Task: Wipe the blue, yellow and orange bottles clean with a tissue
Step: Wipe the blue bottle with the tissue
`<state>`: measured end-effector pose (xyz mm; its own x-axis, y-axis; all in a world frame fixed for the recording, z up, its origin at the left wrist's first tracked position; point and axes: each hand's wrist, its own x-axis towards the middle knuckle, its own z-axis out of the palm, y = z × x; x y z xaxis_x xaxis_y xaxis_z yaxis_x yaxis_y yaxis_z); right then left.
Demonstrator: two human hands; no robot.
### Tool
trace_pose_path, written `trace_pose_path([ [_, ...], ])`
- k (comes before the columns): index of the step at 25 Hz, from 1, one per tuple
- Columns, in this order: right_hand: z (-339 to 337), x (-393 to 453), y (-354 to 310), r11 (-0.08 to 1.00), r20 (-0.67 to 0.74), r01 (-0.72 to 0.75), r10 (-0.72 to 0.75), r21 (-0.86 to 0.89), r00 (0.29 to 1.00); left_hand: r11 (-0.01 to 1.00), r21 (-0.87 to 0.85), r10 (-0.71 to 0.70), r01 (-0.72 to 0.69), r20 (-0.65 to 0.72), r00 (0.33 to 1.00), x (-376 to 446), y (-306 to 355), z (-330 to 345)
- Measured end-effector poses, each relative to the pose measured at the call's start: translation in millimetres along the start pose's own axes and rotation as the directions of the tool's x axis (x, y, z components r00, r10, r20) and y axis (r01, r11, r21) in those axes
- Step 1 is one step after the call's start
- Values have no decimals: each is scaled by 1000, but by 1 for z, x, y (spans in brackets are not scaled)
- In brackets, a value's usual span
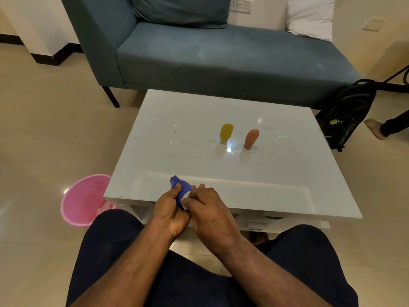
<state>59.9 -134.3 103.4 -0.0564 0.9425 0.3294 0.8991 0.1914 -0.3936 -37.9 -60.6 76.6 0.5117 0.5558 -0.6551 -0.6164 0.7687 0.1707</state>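
Home living room: sofa, coffee table.

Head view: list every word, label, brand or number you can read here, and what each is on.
Black backpack: a yellow-green dot followed by pale letters, too blurred to read.
Blue bottle, yellow bottle, orange bottle: no label or print visible.
Wall sockets: no readable markings.
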Motion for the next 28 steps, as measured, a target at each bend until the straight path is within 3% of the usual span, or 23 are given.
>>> trace_pose_path([
  [5,-4,4,15,972,-155,-201,219,125,963,996,44,78,-77,-35,996,0,0,6],
  [8,-1,1,0,997,-60,-51,54,50,997,999,41,28,-27,-27,999,-1,0,4],
  [10,-4,3,5,992,-61,-71,78,106,995,999,31,40,-40,-13,999,-3,0,5],
  [12,-8,6,13,936,-76,-233,262,265,962,997,51,64,-64,5,998,-4,1,6],
  [14,-15,9,13,842,15,-377,403,386,915,997,55,57,-57,2,998,-6,3,9],
  [19,-22,21,5,684,152,-503,507,528,848,983,177,56,-51,-23,998,-7,0,10],
  [23,-23,38,11,692,139,-534,542,486,829,955,288,71,-70,6,997,-6,-5,9],
  [28,-20,13,-11,774,102,-456,461,438,881,961,268,75,-68,-15,997,-1,-5,7],
])
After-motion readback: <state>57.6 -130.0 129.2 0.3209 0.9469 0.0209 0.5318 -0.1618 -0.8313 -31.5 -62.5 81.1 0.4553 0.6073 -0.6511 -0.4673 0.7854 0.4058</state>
